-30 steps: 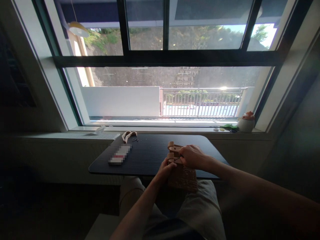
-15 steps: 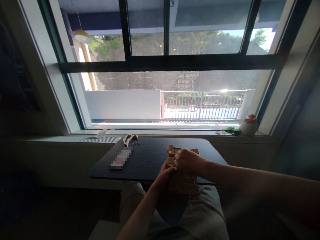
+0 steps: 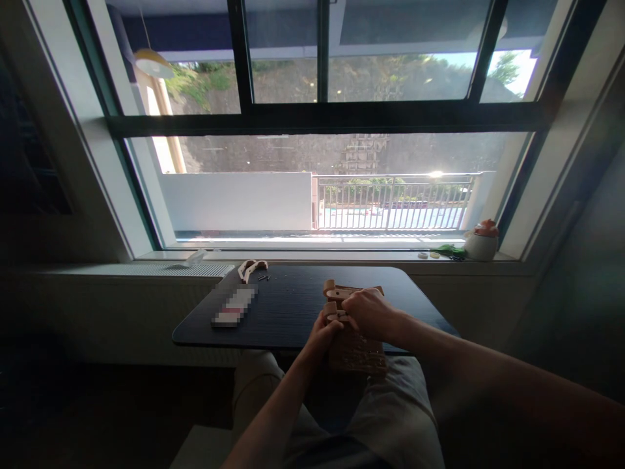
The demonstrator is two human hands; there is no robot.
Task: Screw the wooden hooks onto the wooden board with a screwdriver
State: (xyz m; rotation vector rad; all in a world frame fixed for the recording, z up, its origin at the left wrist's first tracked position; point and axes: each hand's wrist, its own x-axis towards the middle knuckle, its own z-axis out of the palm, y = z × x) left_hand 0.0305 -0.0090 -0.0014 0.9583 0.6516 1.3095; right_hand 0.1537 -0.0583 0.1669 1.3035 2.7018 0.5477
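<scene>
A brown wooden assembly (image 3: 358, 357) reaches over the table's near edge towards my lap. Its lower panel has a carved or cut pattern, and rounded wooden pieces (image 3: 330, 288) stick out at its upper left. My left hand (image 3: 323, 333) is closed around the assembly's left side, thumb on top near the lower rounded piece. Lying over the middle of the assembly, my right hand (image 3: 370, 312) has its fingers curled together close to that piece. Whatever is between those fingers is hidden.
On the dark table (image 3: 288, 319) lie pale curved wooden parts (image 3: 251, 268), several small dark screw-like pieces (image 3: 264, 278) and a blurred-out flat item (image 3: 234, 307). A white pot-like figure (image 3: 481, 241) stands on the windowsill behind, beside something green (image 3: 448, 249).
My right hand has shifted slightly right and down along the assembly, uncovering more of the lower rounded piece. My left hand keeps its hold. The whole view has tilted slightly.
</scene>
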